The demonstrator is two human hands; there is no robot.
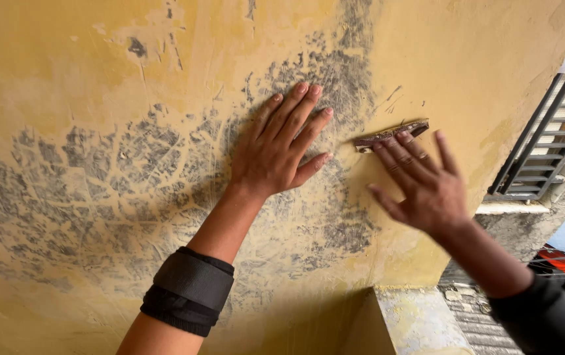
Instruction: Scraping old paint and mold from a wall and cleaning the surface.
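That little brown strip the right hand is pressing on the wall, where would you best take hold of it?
Probably by its two long edges near the middle. The brown strip looks thin and flat against the yellow wall, slanting up to the right, so only its edges offer a hold. Come from below right, as the right hand does; its fingertips already rest there. The left hand lies flat beside it.

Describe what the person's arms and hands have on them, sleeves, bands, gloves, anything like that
Both hands are bare, no gloves. The left hand has a bare forearm with a wide black fabric band wrapped around it, below the wrist. The right hand comes out of a dark sleeve that ends past the wrist.
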